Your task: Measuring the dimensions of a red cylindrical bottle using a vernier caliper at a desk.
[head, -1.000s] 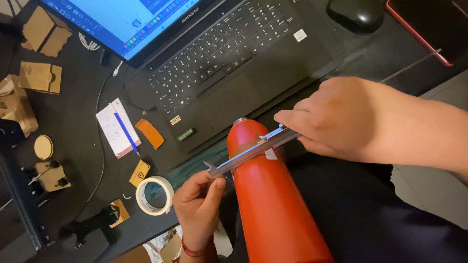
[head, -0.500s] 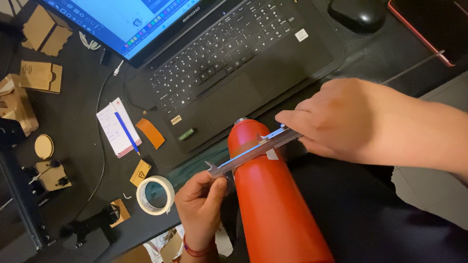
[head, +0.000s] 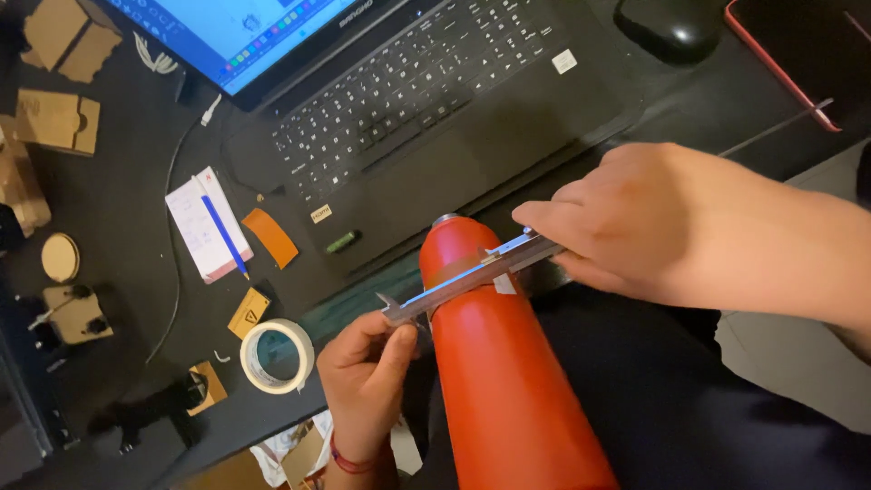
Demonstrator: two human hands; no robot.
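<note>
Head view: red bottle (head: 508,363) leans at tabletop (head: 118,227) edge, top near black laptop (head: 435,100). Metal caliper (head: 472,277) lies across bottle top. Right hand (head: 626,222) fingers grip caliper's right end. Left hand (head: 363,372) fingers pinch its left end. White tape roll (head: 277,356) sits left, just beside left hand. Small white notepad (head: 207,225) with blue pen (head: 223,234) farther left.

Red bottle (head: 508,381): smooth matt coating, bare metal cap. Caliper (head: 472,277): brushed steel. Tape roll (head: 277,356) glossy; cutouts (head: 56,122) raw cardboard.
</note>
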